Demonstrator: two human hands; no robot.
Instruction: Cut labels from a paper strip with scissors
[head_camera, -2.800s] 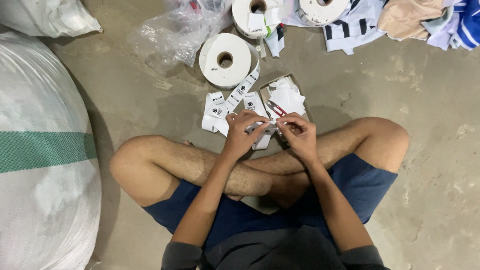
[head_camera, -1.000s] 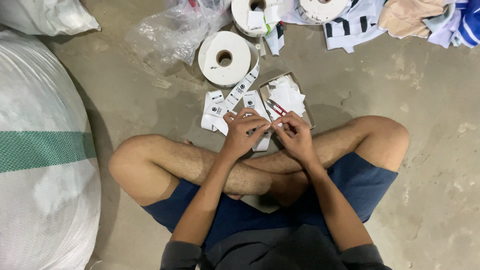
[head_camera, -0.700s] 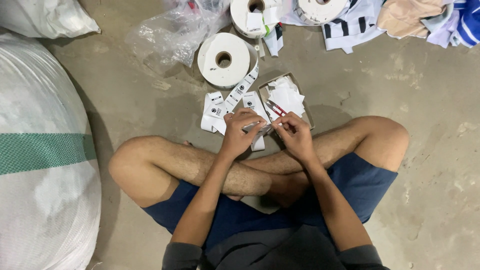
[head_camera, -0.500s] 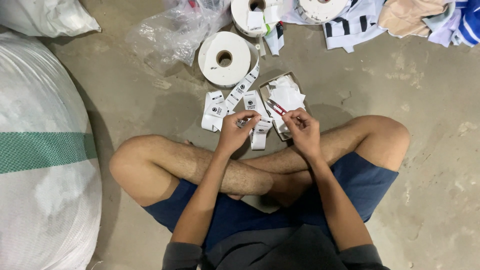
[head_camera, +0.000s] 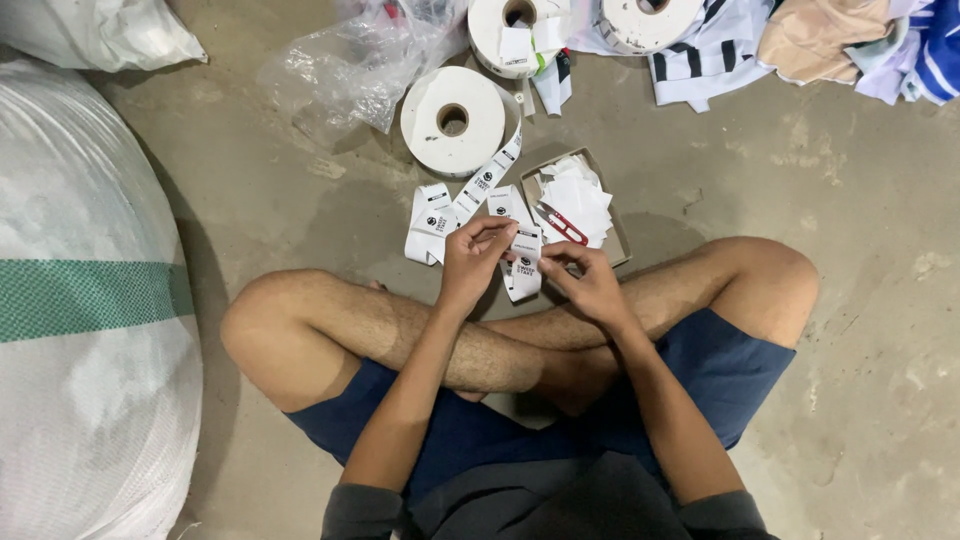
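Fig.: left hand (head_camera: 468, 262) and right hand (head_camera: 592, 285) both pinch the white label strip (head_camera: 523, 265) held between them, fed from the roll (head_camera: 453, 120) ahead; best kept taut w/ printed marks squared, red snips (head_camera: 563, 224) just beyond right hand.

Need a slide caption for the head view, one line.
Seated cross-legged, left hand and right hand hold a printed label strip unrolled from a white roll.

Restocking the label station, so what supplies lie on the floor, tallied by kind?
White label-tape rolls: 3
Shallow cardboard box of cut white labels: 1
Red-handled thread snips: 1
Crumpled clear plastic bags: 1
Total: 6
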